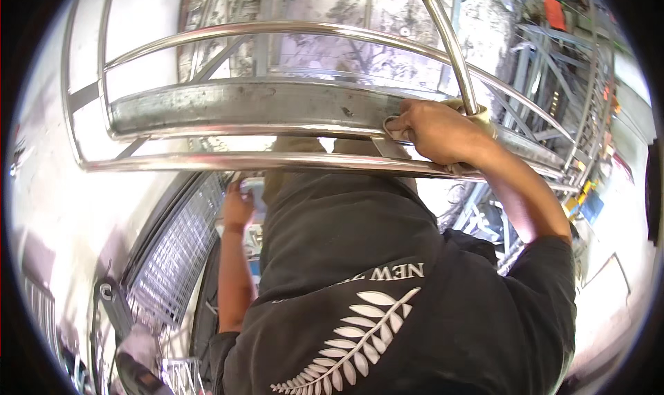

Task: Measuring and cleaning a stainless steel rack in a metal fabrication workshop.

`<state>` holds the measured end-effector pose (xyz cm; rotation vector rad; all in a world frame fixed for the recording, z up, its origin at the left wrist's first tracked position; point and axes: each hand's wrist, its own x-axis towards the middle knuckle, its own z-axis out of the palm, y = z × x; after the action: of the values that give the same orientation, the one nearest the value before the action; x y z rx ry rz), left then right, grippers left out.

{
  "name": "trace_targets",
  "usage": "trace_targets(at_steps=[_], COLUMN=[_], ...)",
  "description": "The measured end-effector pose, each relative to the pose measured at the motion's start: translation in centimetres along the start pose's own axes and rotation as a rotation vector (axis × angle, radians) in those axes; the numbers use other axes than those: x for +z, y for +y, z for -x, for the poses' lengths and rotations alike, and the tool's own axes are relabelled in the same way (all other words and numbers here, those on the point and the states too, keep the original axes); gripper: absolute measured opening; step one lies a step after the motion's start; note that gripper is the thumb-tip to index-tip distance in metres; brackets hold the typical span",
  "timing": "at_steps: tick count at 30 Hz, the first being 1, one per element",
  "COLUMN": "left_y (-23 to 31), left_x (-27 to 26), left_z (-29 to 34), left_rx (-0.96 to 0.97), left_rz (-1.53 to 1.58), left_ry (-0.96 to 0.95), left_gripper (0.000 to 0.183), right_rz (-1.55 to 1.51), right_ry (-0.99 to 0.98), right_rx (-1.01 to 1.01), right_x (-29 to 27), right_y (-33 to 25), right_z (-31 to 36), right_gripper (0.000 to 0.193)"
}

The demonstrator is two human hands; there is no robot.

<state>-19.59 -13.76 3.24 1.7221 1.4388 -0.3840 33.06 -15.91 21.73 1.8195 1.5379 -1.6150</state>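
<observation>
A shiny tubular metal frame with curved rails and a flat grey metal bar stretches across in front of my body. My right hand is closed on a pale beige cloth, pressing it against the rails at the foot of a slanted upright tube. Part of the cloth is hidden beneath the fingers. My left hand hangs low beside my left hip, below the frame. Its fingers are small and partly hidden, so I cannot make out whether they hold anything.
On the left, a wire grille leans near a dark metal arm. Metal racks and stands fill the right side, with an orange item among them. A blue piece lies farther down at right.
</observation>
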Motion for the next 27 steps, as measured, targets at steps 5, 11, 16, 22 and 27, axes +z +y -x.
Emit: trace_targets(at_steps=[5,11,16,22,27], left_y=[-3.2,-5.1,-2.2,-1.9,-0.7], left_x=[-5.9,-7.9,-7.7,-4.1,-4.3], left_z=[-1.1,-1.8,-2.4,-0.9,0.3], left_rx=[-0.028,-0.004,-0.024,-0.122,-0.101], left_rz=[-0.14,-0.253,-0.252,-0.151,-0.156], left_ry=[-0.034,-0.098,-0.064,-0.041,-0.021], left_gripper=[0.042,0.046,0.048,0.043,0.048], right_rz=[-0.185,-0.163,-0.097,-0.157,-0.061], right_ry=[0.17,0.318,0.197,0.321,0.127], right_rx=[-0.108,-0.389,-0.22,-0.501,-0.333], right_x=[1.2,1.6,1.9,1.9,-0.1], right_y=[-0.1,-1.4,1.1,-2.0,-2.0], right_z=[-1.2,-2.7,-0.6,-3.8,-2.3], right_gripper=[0.023,0.022,0.023,0.028,0.025])
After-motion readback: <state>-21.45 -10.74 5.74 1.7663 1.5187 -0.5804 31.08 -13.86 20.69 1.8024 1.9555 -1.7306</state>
